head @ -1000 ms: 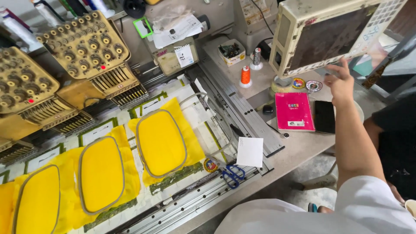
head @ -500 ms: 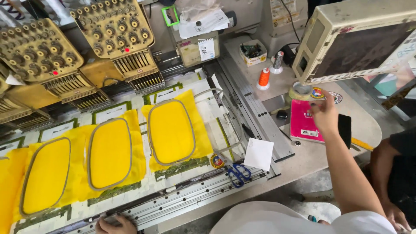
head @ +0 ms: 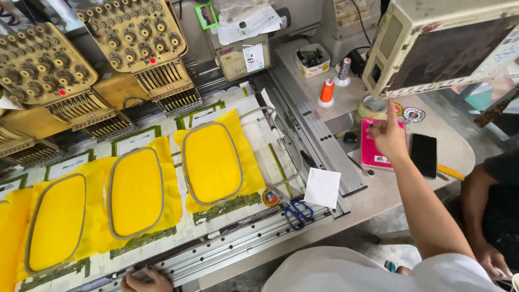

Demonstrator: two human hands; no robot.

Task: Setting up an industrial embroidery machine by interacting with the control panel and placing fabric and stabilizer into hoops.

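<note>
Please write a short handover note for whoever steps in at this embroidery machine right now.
Right hand: empty, index finger raised at the lower edge of the control panel, above the pink booklet.
Left hand: resting on the front rail, holding nothing.
Three yellow fabric pieces sit hooped in frames under the sewing heads; the nearest to the panel is the right-hand hoop.
Blue scissors and a white paper slip lie by the rail.
The hooped fabric shows no stitching.
</note>
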